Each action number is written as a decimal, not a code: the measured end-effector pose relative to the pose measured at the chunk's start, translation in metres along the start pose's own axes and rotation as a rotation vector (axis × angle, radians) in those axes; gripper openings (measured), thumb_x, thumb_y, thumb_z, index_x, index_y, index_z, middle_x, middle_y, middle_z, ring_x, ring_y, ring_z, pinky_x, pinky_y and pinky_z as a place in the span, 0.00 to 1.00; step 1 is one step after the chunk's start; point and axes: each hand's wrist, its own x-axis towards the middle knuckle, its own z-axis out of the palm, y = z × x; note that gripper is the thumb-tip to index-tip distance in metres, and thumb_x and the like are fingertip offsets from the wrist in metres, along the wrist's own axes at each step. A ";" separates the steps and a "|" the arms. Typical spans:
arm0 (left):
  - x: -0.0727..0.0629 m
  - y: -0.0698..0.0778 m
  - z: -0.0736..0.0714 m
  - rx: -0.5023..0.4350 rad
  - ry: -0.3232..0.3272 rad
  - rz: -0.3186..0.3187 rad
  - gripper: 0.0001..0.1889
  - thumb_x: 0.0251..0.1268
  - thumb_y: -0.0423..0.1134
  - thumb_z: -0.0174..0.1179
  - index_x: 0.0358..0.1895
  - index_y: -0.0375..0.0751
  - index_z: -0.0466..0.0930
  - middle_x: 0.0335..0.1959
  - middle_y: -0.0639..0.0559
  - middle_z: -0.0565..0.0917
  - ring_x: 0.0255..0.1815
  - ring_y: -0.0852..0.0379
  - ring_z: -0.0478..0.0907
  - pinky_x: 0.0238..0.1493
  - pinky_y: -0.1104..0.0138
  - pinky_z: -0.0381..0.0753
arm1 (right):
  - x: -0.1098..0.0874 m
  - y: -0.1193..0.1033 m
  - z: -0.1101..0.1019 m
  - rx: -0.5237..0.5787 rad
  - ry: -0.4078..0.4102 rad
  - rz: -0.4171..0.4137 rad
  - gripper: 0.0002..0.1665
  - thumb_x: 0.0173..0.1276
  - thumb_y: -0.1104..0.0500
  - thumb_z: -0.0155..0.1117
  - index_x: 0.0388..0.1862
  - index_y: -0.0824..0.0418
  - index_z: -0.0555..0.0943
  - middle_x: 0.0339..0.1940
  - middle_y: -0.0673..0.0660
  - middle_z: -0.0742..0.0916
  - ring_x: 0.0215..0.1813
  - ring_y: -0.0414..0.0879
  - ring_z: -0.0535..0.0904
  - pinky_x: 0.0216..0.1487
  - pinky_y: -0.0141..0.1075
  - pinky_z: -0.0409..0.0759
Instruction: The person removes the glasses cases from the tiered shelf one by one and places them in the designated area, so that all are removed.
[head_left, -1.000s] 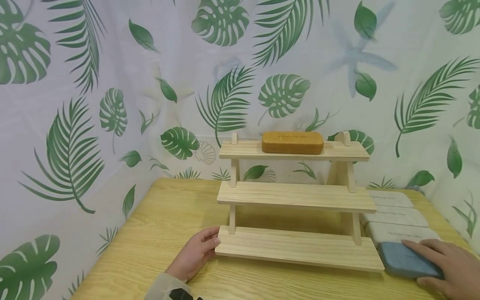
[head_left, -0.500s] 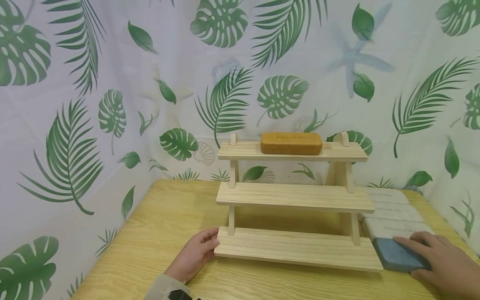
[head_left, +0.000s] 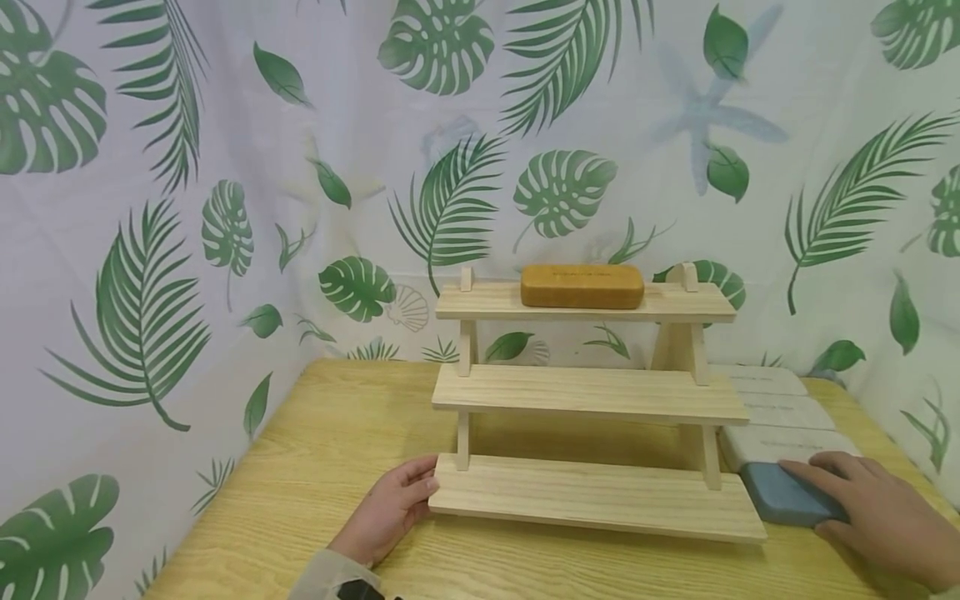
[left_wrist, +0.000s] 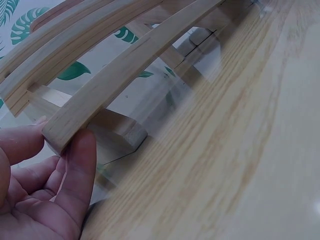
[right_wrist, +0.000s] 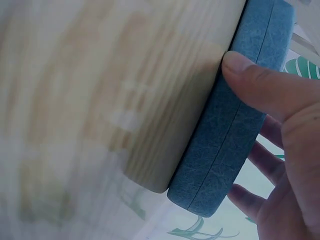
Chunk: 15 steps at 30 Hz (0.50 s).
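Note:
A light wooden three-tier display stand [head_left: 592, 392] stands on the table. My left hand [head_left: 393, 508] pinches the left end of its bottom shelf; in the left wrist view the fingers [left_wrist: 80, 160] grip the end of that board [left_wrist: 120, 75]. To the right of the stand, my right hand [head_left: 877, 517] holds a blue glasses case [head_left: 787, 496]. In the right wrist view the thumb [right_wrist: 250, 75] presses the side of the blue case [right_wrist: 210, 160], and the other fingers go behind it. An orange-brown glasses case [head_left: 582, 287] lies on the top shelf.
Several pale glasses cases [head_left: 787, 444] lie in a row behind the blue one, partly hidden by the stand. The wooden table [head_left: 300, 467] reaches back to a leaf-patterned curtain [head_left: 675, 167] at the back and sides.
My right hand has moved left and away from me with the blue case. The pale cases behind it have shifted the same way. My left hand stays on the stand.

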 end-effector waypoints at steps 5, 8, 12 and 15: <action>0.001 0.000 0.000 0.004 0.000 -0.005 0.33 0.80 0.39 0.55 0.77 0.24 0.53 0.63 0.36 0.73 0.58 0.49 0.77 0.57 0.61 0.80 | -0.001 0.002 0.001 0.010 -0.016 0.039 0.48 0.47 0.48 0.85 0.67 0.58 0.77 0.55 0.68 0.79 0.50 0.70 0.75 0.45 0.63 0.76; 0.001 -0.001 -0.001 0.005 0.002 -0.008 0.34 0.80 0.39 0.55 0.77 0.24 0.53 0.63 0.37 0.73 0.59 0.49 0.77 0.57 0.61 0.80 | 0.000 0.002 -0.001 0.016 -0.015 0.060 0.50 0.46 0.45 0.85 0.68 0.57 0.75 0.58 0.69 0.78 0.52 0.72 0.74 0.46 0.65 0.75; 0.001 -0.001 -0.001 0.007 0.009 -0.011 0.34 0.80 0.40 0.55 0.77 0.24 0.53 0.63 0.37 0.73 0.59 0.50 0.77 0.57 0.62 0.80 | 0.001 0.001 -0.006 0.019 0.022 0.036 0.54 0.44 0.42 0.85 0.70 0.56 0.74 0.59 0.69 0.78 0.53 0.73 0.74 0.46 0.65 0.75; 0.001 -0.001 -0.001 0.010 0.010 -0.007 0.34 0.80 0.40 0.55 0.77 0.24 0.53 0.63 0.36 0.73 0.59 0.50 0.77 0.57 0.62 0.79 | 0.002 -0.001 -0.010 0.017 0.047 0.012 0.56 0.44 0.41 0.85 0.71 0.56 0.73 0.59 0.70 0.78 0.53 0.73 0.75 0.46 0.66 0.75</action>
